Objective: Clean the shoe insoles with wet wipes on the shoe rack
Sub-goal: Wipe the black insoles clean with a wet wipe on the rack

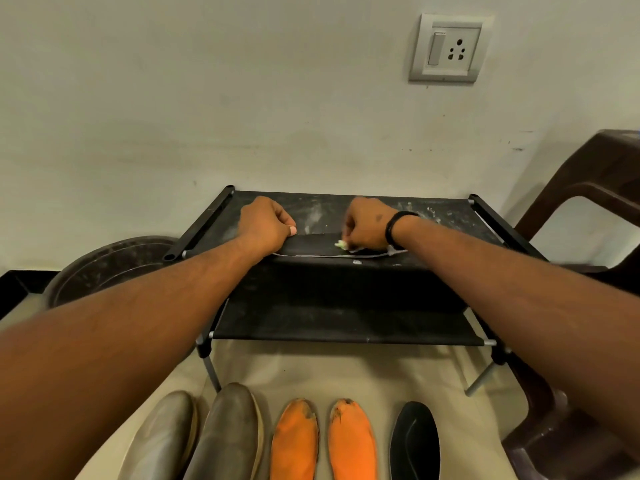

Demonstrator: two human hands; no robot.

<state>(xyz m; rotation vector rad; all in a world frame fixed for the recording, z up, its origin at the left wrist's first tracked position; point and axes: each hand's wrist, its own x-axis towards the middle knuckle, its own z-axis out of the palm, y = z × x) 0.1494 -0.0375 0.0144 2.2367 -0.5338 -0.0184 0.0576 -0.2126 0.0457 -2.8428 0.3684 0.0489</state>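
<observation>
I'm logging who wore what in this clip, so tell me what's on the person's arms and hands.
Both forearms are bare, no sleeves or gloves showing. The right hand has a black band around its wrist. The left hand and its wrist carry nothing. No rings are visible.

A home, likely an entry corner. A low shoe rack (pixel 346 299) stands against a scuffed wall with a switch socket (pixel 448 48). Shoes (pixel 221 434) line the floor beside a plastic chair (pixel 588 202).

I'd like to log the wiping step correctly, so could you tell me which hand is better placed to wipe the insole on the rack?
Right. The right hand already pinches the wet wipe on the black insole; the left hand pins its other end.
</observation>
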